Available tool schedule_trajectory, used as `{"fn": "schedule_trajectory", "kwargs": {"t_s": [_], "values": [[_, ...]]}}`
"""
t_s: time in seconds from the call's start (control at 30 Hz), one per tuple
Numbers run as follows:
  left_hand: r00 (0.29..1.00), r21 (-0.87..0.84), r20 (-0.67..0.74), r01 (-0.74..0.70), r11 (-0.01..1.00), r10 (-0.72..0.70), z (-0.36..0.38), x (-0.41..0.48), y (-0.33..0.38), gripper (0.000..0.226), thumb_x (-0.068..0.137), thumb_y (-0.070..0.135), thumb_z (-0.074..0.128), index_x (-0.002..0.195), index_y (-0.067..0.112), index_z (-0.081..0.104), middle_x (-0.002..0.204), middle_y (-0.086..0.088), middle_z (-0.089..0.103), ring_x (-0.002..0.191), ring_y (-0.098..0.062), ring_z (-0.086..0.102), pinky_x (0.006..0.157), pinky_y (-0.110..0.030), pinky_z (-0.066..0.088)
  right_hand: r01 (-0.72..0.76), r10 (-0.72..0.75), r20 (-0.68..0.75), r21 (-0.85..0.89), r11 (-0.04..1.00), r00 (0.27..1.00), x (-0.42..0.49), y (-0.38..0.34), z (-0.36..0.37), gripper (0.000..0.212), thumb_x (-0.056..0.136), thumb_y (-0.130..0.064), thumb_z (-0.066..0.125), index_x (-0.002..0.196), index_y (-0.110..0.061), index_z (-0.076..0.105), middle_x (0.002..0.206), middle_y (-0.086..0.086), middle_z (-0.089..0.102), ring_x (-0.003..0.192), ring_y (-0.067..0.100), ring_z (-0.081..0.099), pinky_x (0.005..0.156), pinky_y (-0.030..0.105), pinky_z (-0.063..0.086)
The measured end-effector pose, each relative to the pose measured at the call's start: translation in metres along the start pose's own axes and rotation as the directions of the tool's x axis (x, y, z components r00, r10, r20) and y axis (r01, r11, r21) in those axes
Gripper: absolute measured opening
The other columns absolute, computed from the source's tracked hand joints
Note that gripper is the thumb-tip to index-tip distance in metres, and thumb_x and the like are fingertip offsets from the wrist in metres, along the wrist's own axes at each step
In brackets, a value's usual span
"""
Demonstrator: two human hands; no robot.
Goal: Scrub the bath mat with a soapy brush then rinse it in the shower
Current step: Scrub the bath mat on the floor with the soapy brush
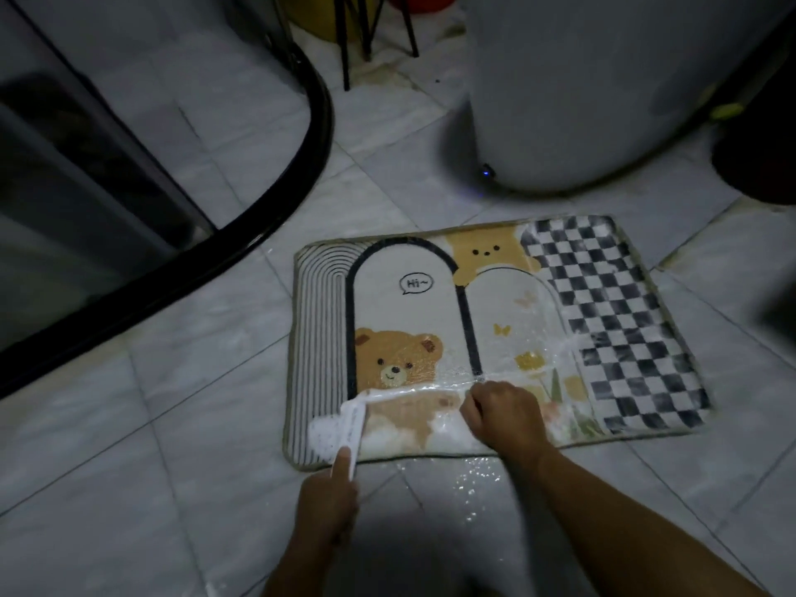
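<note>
A bath mat (430, 303) with bear pictures, stripes and a black-and-white checker panel lies flat on the tiled floor. Soap foam streaks its near half. My left hand (329, 501) grips the handle of a white brush (340, 433), index finger laid along it, with the brush head on the mat's near left corner. My right hand (499, 417) rests on the mat's near edge with fingers curled; whether it pinches the mat I cannot tell.
A curved black shower-door track (275, 226) with glass panels runs along the left. A white rounded appliance (603, 92) stands behind the mat. Black stand legs (357, 40) are at the top. Foam and water (469, 489) lie on the tiles by the mat's near edge.
</note>
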State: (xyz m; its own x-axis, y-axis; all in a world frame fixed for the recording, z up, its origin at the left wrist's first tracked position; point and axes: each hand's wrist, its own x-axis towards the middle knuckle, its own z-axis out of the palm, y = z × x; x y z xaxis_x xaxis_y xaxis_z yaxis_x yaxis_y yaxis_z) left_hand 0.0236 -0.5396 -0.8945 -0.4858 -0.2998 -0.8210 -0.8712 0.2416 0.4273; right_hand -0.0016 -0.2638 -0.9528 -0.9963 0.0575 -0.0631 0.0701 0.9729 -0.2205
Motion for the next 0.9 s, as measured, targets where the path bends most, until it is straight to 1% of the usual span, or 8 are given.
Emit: {"fn": "schedule_trajectory", "kwargs": {"t_s": [0.17,0.27,0.4,0.53,0.63,0.73,0.8,0.9], "values": [[0.99,0.041,0.089,-0.118,0.992,0.114,0.05,-0.015,0.006,0.056,0.107,0.049,0.041,0.092,0.002,0.069,0.063,-0.002,0.06,0.049,-0.011,0.055,0.047,-0.027,0.044,0.19,-0.19,0.004,0.038,0.981,0.982,0.009,-0.041,0.016,0.03,0.095,-0.035,0.044,0.07,-0.024,0.058,0.064,-0.007,0.051,0.056,0.013,0.044,0.056,0.03,0.039],[0.992,0.148,0.047,-0.126,0.981,0.12,0.023,-0.006,0.0,0.053,0.107,0.051,0.041,0.083,0.012,0.067,0.065,0.001,0.063,0.055,-0.011,0.059,0.05,-0.029,0.046,0.15,-0.148,-0.023,0.067,0.987,0.989,0.01,-0.047,0.021,0.024,0.095,-0.031,0.049,0.072,-0.024,0.055,0.066,-0.007,0.048,0.059,0.013,0.042,0.057,0.031,0.036],[0.995,0.168,-0.066,-0.057,0.984,0.069,-0.032,0.004,-0.02,0.064,0.103,0.06,0.042,0.076,0.009,0.069,0.06,-0.005,0.063,0.05,-0.02,0.056,0.048,-0.022,0.039,0.14,-0.138,-0.022,0.078,0.987,0.99,0.01,-0.047,0.022,0.024,0.095,-0.03,0.051,0.072,-0.024,0.056,0.064,-0.007,0.048,0.057,0.012,0.044,0.057,0.032,0.042],[0.991,0.133,0.037,-0.13,0.983,0.126,0.003,-0.006,-0.019,0.062,0.106,0.057,0.036,0.084,0.008,0.068,0.063,-0.007,0.062,0.048,-0.019,0.057,0.042,-0.023,0.043,0.116,-0.116,-0.014,0.067,0.991,0.993,0.012,-0.053,0.022,0.028,0.096,-0.033,0.047,0.071,-0.024,0.058,0.063,-0.007,0.048,0.056,0.013,0.045,0.057,0.033,0.043],[0.992,0.191,0.02,-0.127,0.973,0.126,-0.017,-0.002,-0.02,0.064,0.104,0.061,0.038,0.082,0.009,0.069,0.063,-0.006,0.061,0.044,-0.016,0.054,0.039,-0.021,0.037,0.027,-0.022,-0.072,0.064,0.998,0.997,0.011,-0.064,0.019,0.027,0.091,-0.028,0.05,0.066,-0.021,0.056,0.06,-0.005,0.045,0.054,0.017,0.04,0.058,0.033,0.03],[0.996,0.178,-0.024,-0.076,0.981,0.081,-0.059,0.005,-0.03,0.061,0.102,0.063,0.042,0.076,0.013,0.066,0.062,-0.003,0.058,0.046,-0.015,0.047,0.043,-0.026,0.039,-0.104,0.115,-0.118,0.092,0.99,0.986,0.009,-0.081,0.019,0.024,0.09,-0.024,0.056,0.066,-0.02,0.052,0.061,-0.004,0.042,0.055,0.019,0.037,0.064,0.034,0.024],[0.99,0.2,-0.096,-0.078,0.977,0.099,-0.081,0.008,-0.031,0.058,0.103,0.059,0.044,0.07,0.016,0.063,0.067,-0.004,0.062,0.051,-0.015,0.051,0.054,-0.033,0.049,-0.122,0.136,-0.123,0.116,0.986,0.983,0.008,-0.086,0.022,0.024,0.091,-0.023,0.059,0.068,-0.02,0.053,0.062,-0.004,0.043,0.056,0.019,0.037,0.066,0.034,0.022],[0.976,0.204,-0.18,-0.084,0.975,0.122,-0.096,0.014,-0.032,0.061,0.103,0.055,0.046,0.074,0.007,0.07,0.071,-0.013,0.071,0.058,-0.024,0.063,0.059,-0.029,0.048,-0.121,0.129,-0.093,0.089,0.989,0.987,0.005,-0.084,0.026,0.022,0.095,-0.027,0.057,0.074,-0.021,0.056,0.066,-0.004,0.046,0.06,0.018,0.04,0.067,0.034,0.026]]}}
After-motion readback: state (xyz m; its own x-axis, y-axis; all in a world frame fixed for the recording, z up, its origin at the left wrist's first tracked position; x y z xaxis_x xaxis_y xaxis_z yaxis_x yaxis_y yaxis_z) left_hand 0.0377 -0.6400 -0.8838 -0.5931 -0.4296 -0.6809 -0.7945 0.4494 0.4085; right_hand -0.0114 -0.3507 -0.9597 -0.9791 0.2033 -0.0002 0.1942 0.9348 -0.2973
